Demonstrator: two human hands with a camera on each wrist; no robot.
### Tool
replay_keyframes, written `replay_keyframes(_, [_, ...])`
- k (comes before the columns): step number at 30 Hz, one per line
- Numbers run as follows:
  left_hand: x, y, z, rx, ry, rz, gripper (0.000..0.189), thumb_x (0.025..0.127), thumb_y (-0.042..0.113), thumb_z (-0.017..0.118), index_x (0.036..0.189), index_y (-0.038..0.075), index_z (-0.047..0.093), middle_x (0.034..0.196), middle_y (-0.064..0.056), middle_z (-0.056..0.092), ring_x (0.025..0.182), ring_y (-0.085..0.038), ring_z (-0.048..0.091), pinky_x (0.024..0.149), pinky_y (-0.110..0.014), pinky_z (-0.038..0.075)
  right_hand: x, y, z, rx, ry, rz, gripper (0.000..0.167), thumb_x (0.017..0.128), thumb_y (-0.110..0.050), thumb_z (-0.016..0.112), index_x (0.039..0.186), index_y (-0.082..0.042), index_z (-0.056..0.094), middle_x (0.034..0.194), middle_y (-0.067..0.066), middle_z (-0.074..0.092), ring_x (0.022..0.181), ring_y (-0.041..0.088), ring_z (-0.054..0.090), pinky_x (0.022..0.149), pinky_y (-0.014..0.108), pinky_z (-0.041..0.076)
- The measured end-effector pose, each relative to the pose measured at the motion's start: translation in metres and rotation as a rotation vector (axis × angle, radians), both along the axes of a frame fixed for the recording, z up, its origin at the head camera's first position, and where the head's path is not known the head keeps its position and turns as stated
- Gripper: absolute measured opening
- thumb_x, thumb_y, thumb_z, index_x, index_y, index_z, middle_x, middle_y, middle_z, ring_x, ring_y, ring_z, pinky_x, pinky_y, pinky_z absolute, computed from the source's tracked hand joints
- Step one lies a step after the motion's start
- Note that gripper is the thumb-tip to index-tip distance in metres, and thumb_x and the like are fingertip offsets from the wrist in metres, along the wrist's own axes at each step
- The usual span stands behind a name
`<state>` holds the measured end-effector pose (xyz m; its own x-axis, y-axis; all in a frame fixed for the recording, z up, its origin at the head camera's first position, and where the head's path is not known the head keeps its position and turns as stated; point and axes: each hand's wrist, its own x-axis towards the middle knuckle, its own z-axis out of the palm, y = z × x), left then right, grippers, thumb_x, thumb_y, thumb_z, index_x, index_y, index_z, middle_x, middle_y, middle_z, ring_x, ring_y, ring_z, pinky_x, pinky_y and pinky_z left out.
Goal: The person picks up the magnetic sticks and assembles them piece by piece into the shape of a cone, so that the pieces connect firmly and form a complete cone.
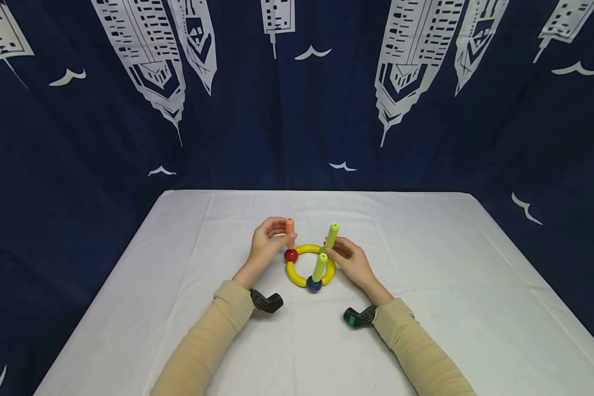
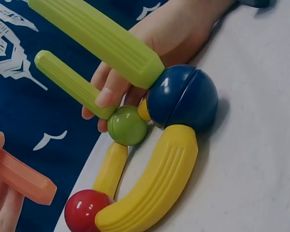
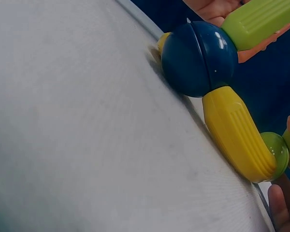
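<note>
Yellow curved rods (image 1: 295, 276) and balls form a ring on the table. My left hand (image 1: 266, 241) pinches an orange rod (image 1: 290, 226) above the red ball (image 1: 291, 256); in the left wrist view the rod's lower end is apart from the red ball. My right hand (image 1: 351, 263) is at the ring's far right, its thumb and fingers pinching a light green rod (image 1: 332, 236) near its foot. That rod stands on a green ball (image 2: 128, 126). Another light green rod (image 1: 320, 267) rises from the blue ball (image 1: 314, 284) at the ring's near side.
A white cloth covers the table (image 1: 425, 242). Behind it hangs a dark blue curtain (image 1: 317, 121) with white building and bird prints. Black wrist devices (image 1: 267, 302) sit at both cuffs, close to the tabletop.
</note>
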<state>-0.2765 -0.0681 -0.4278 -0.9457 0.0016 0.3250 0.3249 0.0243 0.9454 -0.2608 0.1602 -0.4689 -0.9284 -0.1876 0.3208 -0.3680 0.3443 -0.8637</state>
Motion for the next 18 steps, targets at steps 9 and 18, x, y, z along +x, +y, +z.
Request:
replay_keyframes(9, [0.013,0.002,0.007,-0.079,-0.082,-0.004,0.037,0.076,-0.001,0.075,0.110,-0.003,0.060,0.103,-0.016,0.064,0.096,-0.029,0.060,0.084,-0.032,0.050,0.002,0.000,0.001,-0.011,0.007,0.006,0.032,0.091,-0.014,0.062,0.118,0.004,0.058,0.112,0.019,0.063,0.105,0.031,0.059,0.088,0.034,0.048])
replay_keyframes(18, [-0.006,-0.013,-0.005,0.001,0.014,0.147,0.032,0.082,0.019,0.074,0.103,-0.002,0.064,0.101,-0.012,0.064,0.094,-0.023,0.059,0.076,-0.023,0.049,-0.004,0.002,-0.009,-0.009,0.013,-0.012,0.033,0.091,-0.021,0.063,0.118,-0.001,0.060,0.112,0.016,0.064,0.105,0.029,0.059,0.089,0.038,0.048])
